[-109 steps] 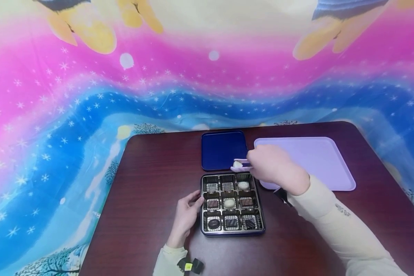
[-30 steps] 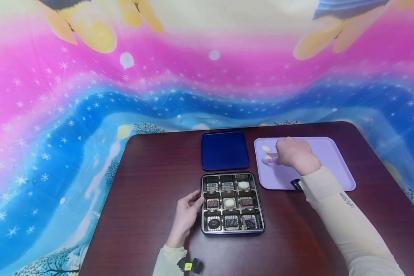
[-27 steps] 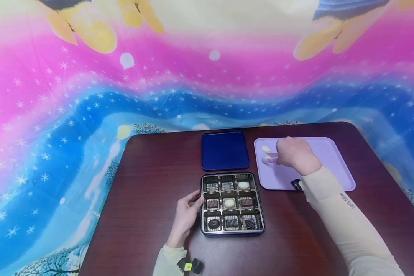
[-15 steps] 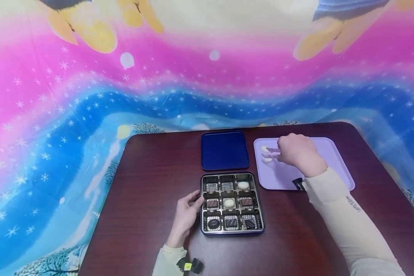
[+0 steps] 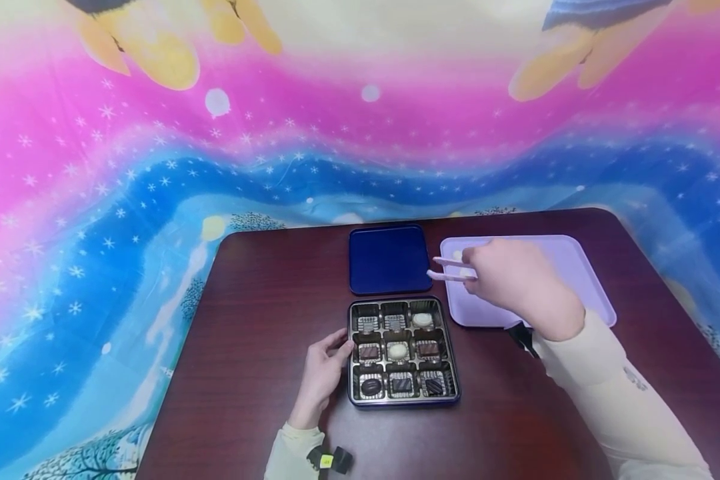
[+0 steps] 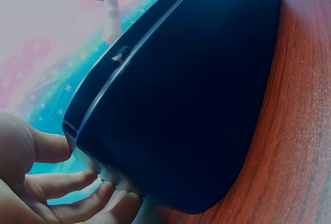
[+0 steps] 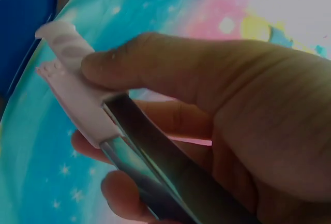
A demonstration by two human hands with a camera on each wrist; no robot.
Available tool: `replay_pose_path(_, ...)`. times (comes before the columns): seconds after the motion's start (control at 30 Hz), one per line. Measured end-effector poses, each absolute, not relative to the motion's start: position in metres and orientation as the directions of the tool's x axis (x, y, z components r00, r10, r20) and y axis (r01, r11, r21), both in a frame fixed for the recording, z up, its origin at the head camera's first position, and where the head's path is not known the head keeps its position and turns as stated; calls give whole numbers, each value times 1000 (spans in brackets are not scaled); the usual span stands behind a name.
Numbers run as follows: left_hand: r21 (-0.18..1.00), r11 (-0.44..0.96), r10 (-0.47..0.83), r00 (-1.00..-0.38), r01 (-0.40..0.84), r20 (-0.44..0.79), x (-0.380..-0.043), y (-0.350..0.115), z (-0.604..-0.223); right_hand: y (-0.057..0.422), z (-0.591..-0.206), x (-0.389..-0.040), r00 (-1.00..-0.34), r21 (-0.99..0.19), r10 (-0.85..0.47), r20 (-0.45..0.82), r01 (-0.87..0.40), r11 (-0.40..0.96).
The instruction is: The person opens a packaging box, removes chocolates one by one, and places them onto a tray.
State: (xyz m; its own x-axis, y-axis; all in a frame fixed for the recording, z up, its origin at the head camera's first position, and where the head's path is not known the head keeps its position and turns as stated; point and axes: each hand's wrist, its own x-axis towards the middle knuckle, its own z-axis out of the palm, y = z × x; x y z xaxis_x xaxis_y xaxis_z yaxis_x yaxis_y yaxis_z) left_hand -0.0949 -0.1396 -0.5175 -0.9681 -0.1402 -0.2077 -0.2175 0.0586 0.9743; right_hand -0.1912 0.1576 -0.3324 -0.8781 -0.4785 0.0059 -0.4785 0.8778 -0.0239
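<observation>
On the counter (image 5: 246,320), the lilac tray (image 5: 576,267) lies far right, the chocolate box (image 5: 405,403) nearer and to its left. The left hand (image 5: 324,363) grips the box's left side; light, steady fingers should suffice. The right hand (image 5: 513,280) has its fingers round tongs (image 5: 444,275), their tips parted, holding nothing visible, by the tray's left edge. White chocolates (image 5: 398,351), in box and on tray, deserve a gentle, square pinch.

Cream sleeves (image 5: 606,393), black wrist cameras (image 5: 342,460), yellow label (image 5: 327,461)
</observation>
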Motion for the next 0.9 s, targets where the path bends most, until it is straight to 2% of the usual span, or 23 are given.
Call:
replay_pose_path(0.27,976,71,-144,-970,-206,-194,-95,-140,-518,143,-336,-174,-821,5,-571,19,-571,821)
replay_pose_path(0.4,976,69,-144,-970,-205,-194,-96,-140,-518,140,-343,-173,-804,-10,-592,-43,-593,805)
replay_pose_path(0.6,977,60,-142,-971,-202,-192,-96,-140,-518,137,-356,-177,-797,-44,-586,-149,-587,809)
replay_pose_path(0.9,979,53,-138,-973,-196,-187,-96,-140,-520,135,-371,-184,-792,-33,-593,-148,-595,803)
